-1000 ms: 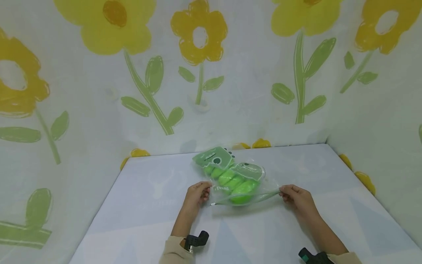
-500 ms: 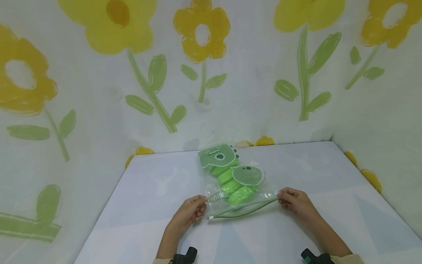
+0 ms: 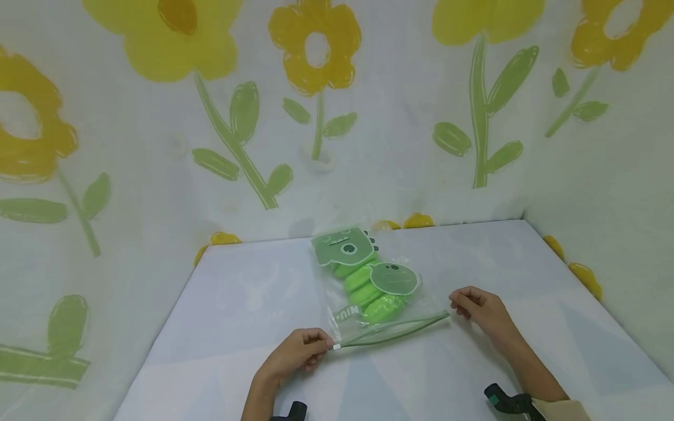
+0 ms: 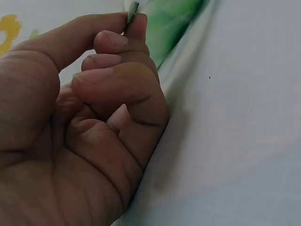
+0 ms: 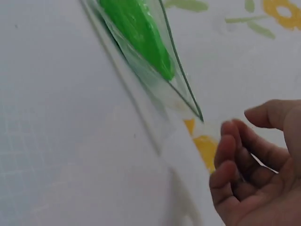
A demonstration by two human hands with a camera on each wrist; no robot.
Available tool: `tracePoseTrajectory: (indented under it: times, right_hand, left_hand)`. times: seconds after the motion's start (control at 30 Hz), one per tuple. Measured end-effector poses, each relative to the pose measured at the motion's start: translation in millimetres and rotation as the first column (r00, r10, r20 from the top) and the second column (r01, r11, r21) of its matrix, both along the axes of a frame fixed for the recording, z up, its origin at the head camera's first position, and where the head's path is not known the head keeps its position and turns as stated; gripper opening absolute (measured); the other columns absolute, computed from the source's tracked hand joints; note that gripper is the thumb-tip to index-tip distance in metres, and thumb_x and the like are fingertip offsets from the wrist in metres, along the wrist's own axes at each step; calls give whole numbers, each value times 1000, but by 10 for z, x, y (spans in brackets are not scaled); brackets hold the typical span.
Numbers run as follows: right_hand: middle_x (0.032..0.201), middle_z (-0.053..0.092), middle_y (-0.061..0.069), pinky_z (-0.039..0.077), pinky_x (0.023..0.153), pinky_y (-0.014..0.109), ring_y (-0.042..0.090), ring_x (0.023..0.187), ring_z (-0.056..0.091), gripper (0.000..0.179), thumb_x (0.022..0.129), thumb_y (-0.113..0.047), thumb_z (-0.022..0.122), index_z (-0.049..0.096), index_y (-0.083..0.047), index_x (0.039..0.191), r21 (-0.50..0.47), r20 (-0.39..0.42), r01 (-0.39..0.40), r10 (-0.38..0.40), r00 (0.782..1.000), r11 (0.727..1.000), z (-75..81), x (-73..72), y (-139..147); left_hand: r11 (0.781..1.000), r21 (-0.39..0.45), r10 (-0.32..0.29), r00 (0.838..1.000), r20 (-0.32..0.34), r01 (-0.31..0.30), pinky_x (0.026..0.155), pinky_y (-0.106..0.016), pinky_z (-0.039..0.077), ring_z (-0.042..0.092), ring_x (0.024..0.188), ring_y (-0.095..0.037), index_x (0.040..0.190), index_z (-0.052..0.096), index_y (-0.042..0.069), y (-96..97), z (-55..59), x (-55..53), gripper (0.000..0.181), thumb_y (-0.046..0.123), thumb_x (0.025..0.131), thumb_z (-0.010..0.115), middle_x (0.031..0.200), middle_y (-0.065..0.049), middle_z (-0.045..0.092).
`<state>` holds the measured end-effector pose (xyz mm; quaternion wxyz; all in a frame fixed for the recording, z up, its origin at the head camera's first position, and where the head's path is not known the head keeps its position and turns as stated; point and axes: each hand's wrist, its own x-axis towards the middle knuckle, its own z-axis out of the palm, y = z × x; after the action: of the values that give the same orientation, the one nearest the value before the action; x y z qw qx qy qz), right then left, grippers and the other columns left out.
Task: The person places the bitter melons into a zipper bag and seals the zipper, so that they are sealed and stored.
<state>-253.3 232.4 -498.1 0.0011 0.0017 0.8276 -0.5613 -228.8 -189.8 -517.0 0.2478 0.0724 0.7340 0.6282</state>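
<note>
A clear zip bag (image 3: 337,286) with a printed green cartoon creature lies on the table, its green zip edge toward me. Inside it is a bright green, ridged soft thing (image 3: 381,307), also seen through the plastic in the right wrist view (image 5: 136,37). My left hand (image 3: 297,354) pinches the left corner of the zip edge, beside the white slider (image 3: 337,347). In the left wrist view, thumb and forefinger meet on the green strip end (image 4: 132,12). My right hand (image 3: 481,313) is apart from the bag's right corner, fingers loosely bent, nothing between thumb and fingertips.
The white table (image 3: 253,292) has pale blue triangle shapes on it. Behind it and at both sides hangs a pale cloth (image 3: 389,146) printed with yellow flowers. Each forearm wears a black wrist camera, the right one (image 3: 508,400) lying low in view.
The bag came down flatter on the table and toward me. My left hand slid from its side down to the zip corner. My right hand let go of the right corner and drew back.
</note>
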Motion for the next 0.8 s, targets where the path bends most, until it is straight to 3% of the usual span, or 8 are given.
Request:
tracePoseTrajectory:
  times: [0.1,0.2,0.3,0.43,0.53,0.6,0.8]
  right_hand:
    - [96,70,8,51,68,26,15,82,63,32,99,-35,64,70,-5,111,106,-159,27,-10,987,994,67,34,-106]
    - [93,69,-2,50,66,23,9,80,61,15,97,-22,68,73,-11,106,221,-364,36,49,930,975,141,76,-313]
    - [92,65,-10,49,67,21,5,79,57,13,90,-7,75,74,-12,102,308,-551,-9,186,814,951,228,110,-556]
    - [96,64,-10,47,70,16,7,81,57,26,80,5,78,73,-11,101,354,-687,-97,329,647,930,350,139,-858]
    - [100,64,-6,47,72,15,10,83,59,31,77,6,80,73,-12,102,355,-731,-145,371,573,924,406,149,-1068]
    - [101,64,-3,48,75,16,11,86,59,31,77,3,81,73,-12,102,370,-735,-171,400,548,913,413,156,-1216]
    - [98,60,-7,46,79,24,9,91,55,25,76,-10,86,75,-13,99,501,-697,-159,505,508,851,266,229,-1668]
  left_hand:
    - [1000,2,-11,1000,-10,11,51,-22,41,44,56,-11,98,71,0,-21,2,-7,28,28,94,70,69,0,53]
    - [1000,15,-22,1000,-17,23,51,-22,41,45,58,-10,99,71,-1,-28,3,-12,29,28,95,69,71,0,54]
    - [999,33,-28,1000,-10,29,52,-21,42,46,59,-10,100,70,-2,-29,-5,-11,30,28,95,69,73,0,55]
    - [998,56,-32,999,-10,33,53,-21,43,47,59,-10,101,70,-2,-53,-5,-25,31,28,96,68,74,0,56]
    - [997,73,-26,1000,-16,27,53,-22,43,47,58,-10,100,70,-2,-74,-19,-25,29,26,95,69,73,-1,57]
    - [996,83,-22,1000,-17,23,53,-22,43,48,58,-10,100,70,-2,-79,-29,-20,27,24,94,70,73,-1,57]
    - [994,102,-26,999,-21,28,53,-21,44,49,59,-9,99,70,-4,-45,-45,-11,27,22,94,70,73,0,59]
